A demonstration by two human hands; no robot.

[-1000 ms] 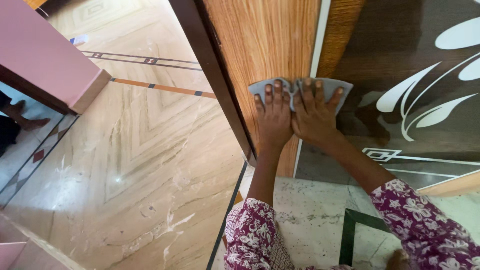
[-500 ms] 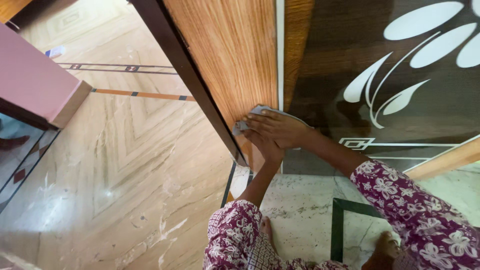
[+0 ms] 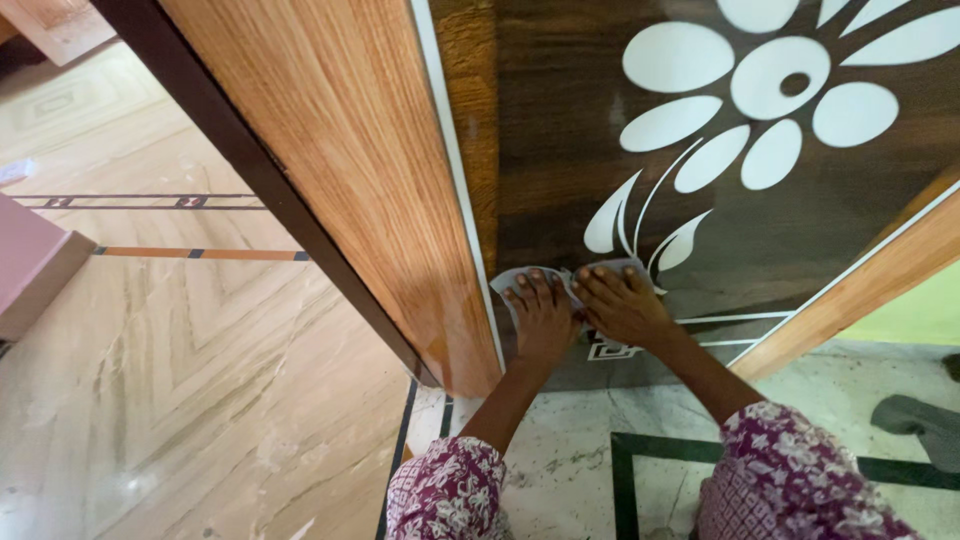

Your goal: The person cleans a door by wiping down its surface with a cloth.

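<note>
Both of my hands press a grey cloth (image 3: 512, 279) flat against the lower part of a wooden door (image 3: 560, 180). My left hand (image 3: 541, 318) lies on the cloth's left half, just right of the white stripe between the light and dark wood. My right hand (image 3: 620, 303) rests beside it on the dark panel, below the white flower inlay (image 3: 745, 105). Most of the cloth is hidden under my fingers. My floral purple sleeves (image 3: 790, 470) show at the bottom.
The door's dark edge (image 3: 250, 170) runs diagonally at left, with beige marble floor (image 3: 180, 380) beyond it. A pink block (image 3: 35, 262) sits at far left. A dark slipper (image 3: 925, 422) lies on the grey floor at right, near a light wooden frame (image 3: 860, 285).
My hands and the cloth have slid down and rightward, from the light wood strip onto the dark panel under the flower. My head has turned right and closer to the door.
</note>
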